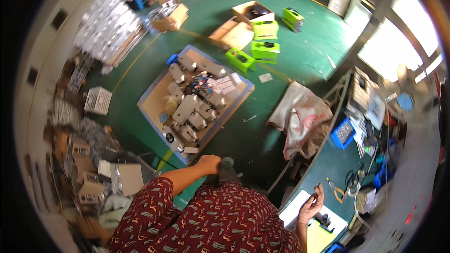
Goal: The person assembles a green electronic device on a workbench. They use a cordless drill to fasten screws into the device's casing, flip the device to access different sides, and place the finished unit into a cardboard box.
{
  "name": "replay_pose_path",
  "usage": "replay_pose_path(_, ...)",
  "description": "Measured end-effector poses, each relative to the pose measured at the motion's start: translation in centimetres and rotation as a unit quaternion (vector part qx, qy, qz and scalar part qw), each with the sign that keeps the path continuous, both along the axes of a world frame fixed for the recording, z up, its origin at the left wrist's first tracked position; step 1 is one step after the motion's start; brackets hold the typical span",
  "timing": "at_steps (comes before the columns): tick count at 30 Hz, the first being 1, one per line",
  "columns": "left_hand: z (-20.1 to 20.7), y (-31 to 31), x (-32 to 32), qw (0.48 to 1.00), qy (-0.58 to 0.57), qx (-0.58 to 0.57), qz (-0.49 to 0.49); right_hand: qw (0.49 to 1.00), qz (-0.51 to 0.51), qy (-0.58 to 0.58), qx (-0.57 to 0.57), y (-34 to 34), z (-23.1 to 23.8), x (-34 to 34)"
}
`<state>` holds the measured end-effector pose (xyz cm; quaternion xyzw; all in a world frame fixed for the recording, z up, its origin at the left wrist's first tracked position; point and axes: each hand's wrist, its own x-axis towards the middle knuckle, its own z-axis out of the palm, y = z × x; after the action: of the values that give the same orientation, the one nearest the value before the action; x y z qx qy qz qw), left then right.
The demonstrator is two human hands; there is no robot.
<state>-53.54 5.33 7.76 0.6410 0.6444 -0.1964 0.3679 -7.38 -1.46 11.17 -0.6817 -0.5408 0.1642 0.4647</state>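
Note:
My left hand (208,165) is closed in front of my body, knuckles up. Whatever its fingers may hold is hidden. Just beside it is a grey, round-ended thing (227,163) whose kind I cannot make out. Over the workbench at the right, my right hand (310,207) has its fingers curled together, with a small dark bit at the fingertips too tiny to name. Beneath and beside that hand lie a white sheet (296,202), a yellow sheet (318,238) and a black object (324,220). Orange-handled pliers (336,191) rest farther along the bench.
A blue parts bin (343,133) and cables (352,178) sit on the bench (309,171). Woven sacks (302,117) stand against it. Ahead, a pallet board (152,98) bears beige metal housings (186,108). Green boxes (266,51) stand beyond; cartons (129,175) crowd the left.

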Motion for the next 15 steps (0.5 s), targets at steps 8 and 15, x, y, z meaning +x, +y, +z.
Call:
replay_pose_path(8, -6.4, -13.9, -13.7, 0.949, 0.059, -0.127, 0.282, 0.936, 0.213, 0.278, -0.035, 12.0, -2.2, -13.1)
replay_pose_path(15, -6.8, -20.0, -19.0, 0.907, 0.045, -0.212, 0.362, 0.877, 0.376, 0.089, -0.285, 16.9, -1.6, -27.0)
